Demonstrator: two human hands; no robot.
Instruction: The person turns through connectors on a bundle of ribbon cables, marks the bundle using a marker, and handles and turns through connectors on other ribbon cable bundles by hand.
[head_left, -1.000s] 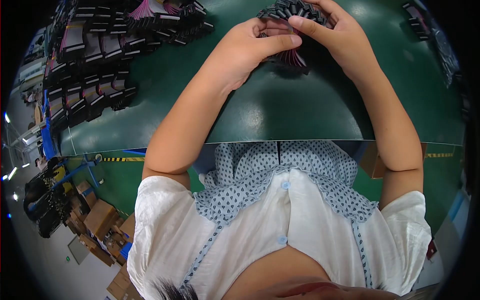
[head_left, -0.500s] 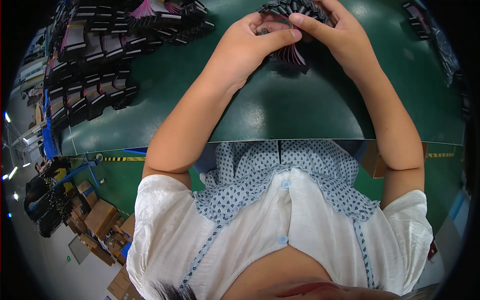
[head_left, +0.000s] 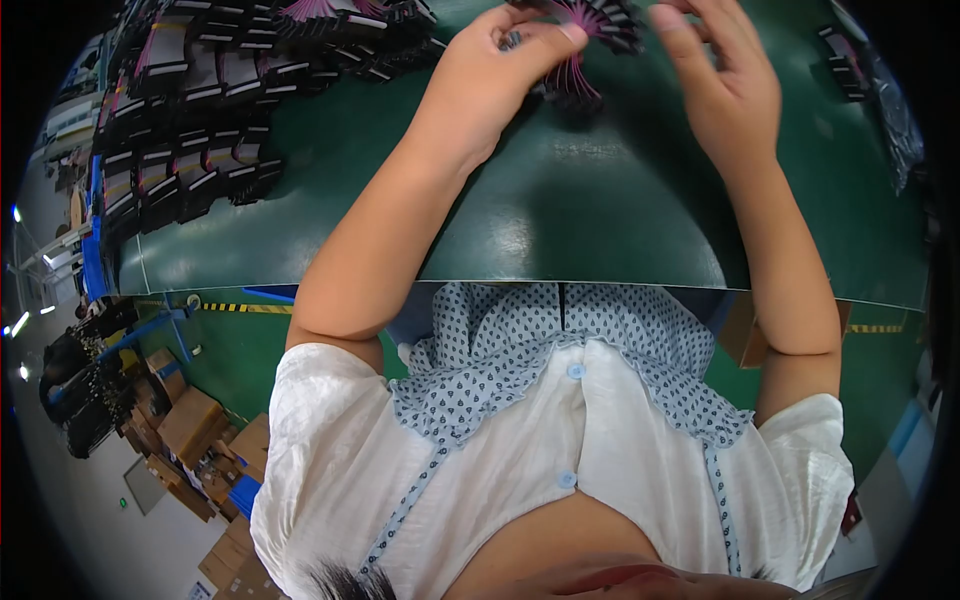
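A bundle of ribbon cables (head_left: 580, 72) with pink wires and black connectors fans out near the top of the view. My left hand (head_left: 505, 60) is closed around its left side, the thumb pressing across the pink wires. To the right of the bundle, apart from it, hovers my right hand (head_left: 735, 95). Its thumb and fingers are spread with nothing visible between them, and the fingertips are slightly blurred. The bundle's upper end is partly cut off by the frame edge.
Stacks of similar cables with black connectors (head_left: 190, 165) cover the left of the green table (head_left: 600, 230). More connectors (head_left: 845, 65) and a clear plastic bag (head_left: 900, 135) lie at the right. Cardboard boxes (head_left: 190, 425) stand on the floor at left.
My right hand has let go of the cable bundle and moved away to the right, its fingers opening. My left hand keeps its hold and has shifted slightly up the view.
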